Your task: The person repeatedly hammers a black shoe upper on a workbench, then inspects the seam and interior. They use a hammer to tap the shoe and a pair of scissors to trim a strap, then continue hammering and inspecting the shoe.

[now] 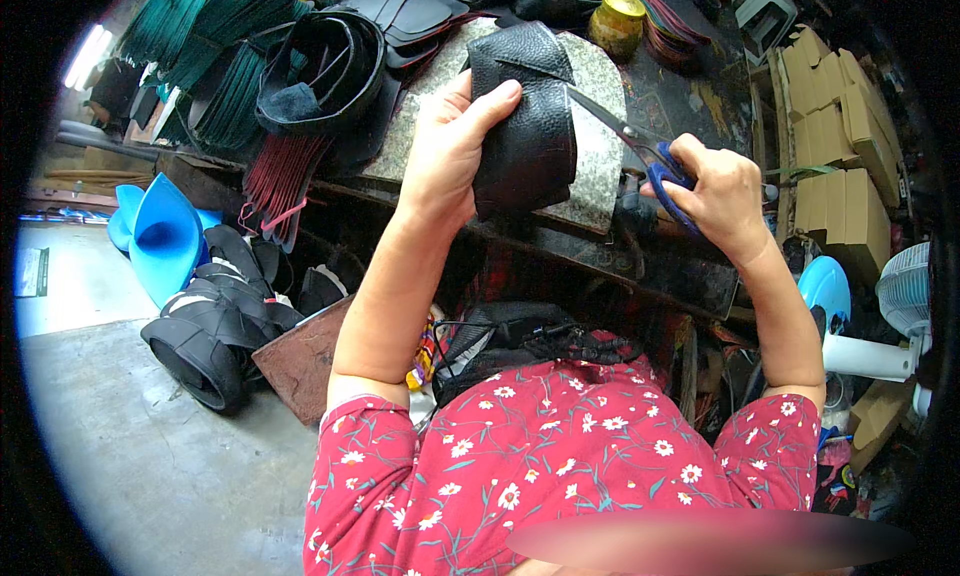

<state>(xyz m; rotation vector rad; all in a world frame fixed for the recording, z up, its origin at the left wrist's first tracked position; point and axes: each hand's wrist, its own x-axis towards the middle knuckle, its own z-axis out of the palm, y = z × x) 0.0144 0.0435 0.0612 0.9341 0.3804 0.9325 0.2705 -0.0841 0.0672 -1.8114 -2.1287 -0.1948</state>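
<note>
Black pebbled leather shoe uppers (530,136) are raised over the workbench, gripped by my left hand (455,141) with the thumb across their front. It looks like more than one overlapping piece, but I cannot tell how many. In my right hand (715,191) is a pair of scissors (655,166) with blue handles, my fingers through the loops. The blades point up and left, and their tips reach the right edge of the leather near its upper fold. How far the blades are parted is hard to make out. Below the leather lies a pale speckled stone slab (600,181).
Coiled black leather strips (320,71) lie on the bench's left, beside stacked green-edged sheets (215,26) and hanging red-edged pieces (285,181). A yellow jar (617,24) stands behind the slab. Cardboard boxes (845,146) and a fan (905,291) are at right. Black shoe parts (215,316) lie lower left.
</note>
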